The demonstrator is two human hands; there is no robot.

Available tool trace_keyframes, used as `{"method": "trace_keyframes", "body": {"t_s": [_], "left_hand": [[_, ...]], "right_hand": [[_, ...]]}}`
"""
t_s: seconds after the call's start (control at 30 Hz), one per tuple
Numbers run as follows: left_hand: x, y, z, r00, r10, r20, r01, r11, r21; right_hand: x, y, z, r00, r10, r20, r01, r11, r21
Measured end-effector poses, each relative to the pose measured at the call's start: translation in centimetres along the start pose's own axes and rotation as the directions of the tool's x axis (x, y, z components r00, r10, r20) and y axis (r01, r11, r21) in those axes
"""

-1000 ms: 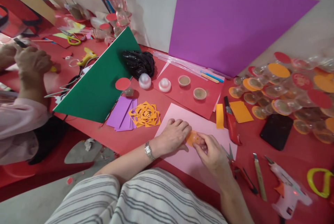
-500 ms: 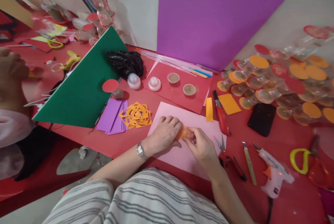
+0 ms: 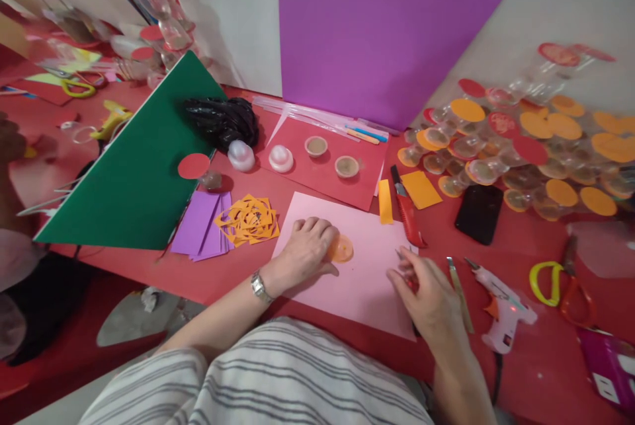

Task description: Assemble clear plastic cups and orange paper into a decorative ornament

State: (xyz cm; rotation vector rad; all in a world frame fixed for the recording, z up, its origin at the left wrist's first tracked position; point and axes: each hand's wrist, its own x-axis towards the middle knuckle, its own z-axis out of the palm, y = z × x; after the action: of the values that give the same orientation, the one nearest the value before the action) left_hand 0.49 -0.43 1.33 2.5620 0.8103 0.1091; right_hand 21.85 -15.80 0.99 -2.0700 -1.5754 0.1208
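My left hand (image 3: pixel 310 250), with a watch on its wrist, rests on the pink sheet (image 3: pixel 364 293). Its fingers curl over the left edge of a round orange disc (image 3: pixel 342 248), which seems to have a clear cap on it. At the sheet's right edge, my right hand (image 3: pixel 421 283) has its thumb and fingers closed about small scissors (image 3: pixel 413 283); mostly their tips and a bit of red show. A red box cutter (image 3: pixel 407 217) lies just beyond, near an orange strip (image 3: pixel 385 201). Beside the right hand is a craft knife (image 3: pixel 460 293).
A pink glue gun (image 3: pixel 508 312), yellow-and-red scissors (image 3: pixel 546 285) and a black phone (image 3: pixel 479 213) lie right, before many bottle hourglasses (image 3: pixel 479 170). Orange cutouts (image 3: pixel 248 220), purple strips (image 3: pixel 201 223) and a leaning green board (image 3: pixel 129 180) stand left. Sand-filled caps (image 3: pixel 346 166) sit behind.
My right hand has let go of the orange disc and moved right to the small scissors. The left hand stays at the disc. The view has shifted slightly right.
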Motion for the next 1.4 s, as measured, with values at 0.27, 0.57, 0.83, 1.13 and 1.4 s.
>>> {"method": "trace_keyframes", "body": {"t_s": [0.27,0.57,0.83,1.13,1.4], "left_hand": [[0.5,0.7,1.0,0.997,-0.008,-0.077,0.002,0.997,-0.077],[0.3,0.8,0.9,0.997,-0.042,-0.065,0.036,0.995,-0.088],[0.4,0.5,1.2,0.997,-0.019,-0.07,0.012,0.995,-0.102],[0.4,0.5,1.2,0.994,-0.026,-0.107,0.018,0.997,-0.075],[0.5,-0.1,0.8,0.975,-0.114,-0.192,0.103,0.993,-0.066]], "right_hand": [[-1.0,0.2,0.7,1.0,-0.02,0.002,0.019,0.996,0.091],[2.7,-4.5,4.3,0.979,-0.174,0.108,0.134,0.944,0.303],[3.0,-5.1,4.6,0.976,-0.139,0.168,0.085,0.952,0.293],[2.4,-5.3,4.8,0.984,-0.101,0.148,0.052,0.951,0.305],[1.7,-5.0,4.4,0.984,-0.11,0.137,0.058,0.938,0.341]]}}
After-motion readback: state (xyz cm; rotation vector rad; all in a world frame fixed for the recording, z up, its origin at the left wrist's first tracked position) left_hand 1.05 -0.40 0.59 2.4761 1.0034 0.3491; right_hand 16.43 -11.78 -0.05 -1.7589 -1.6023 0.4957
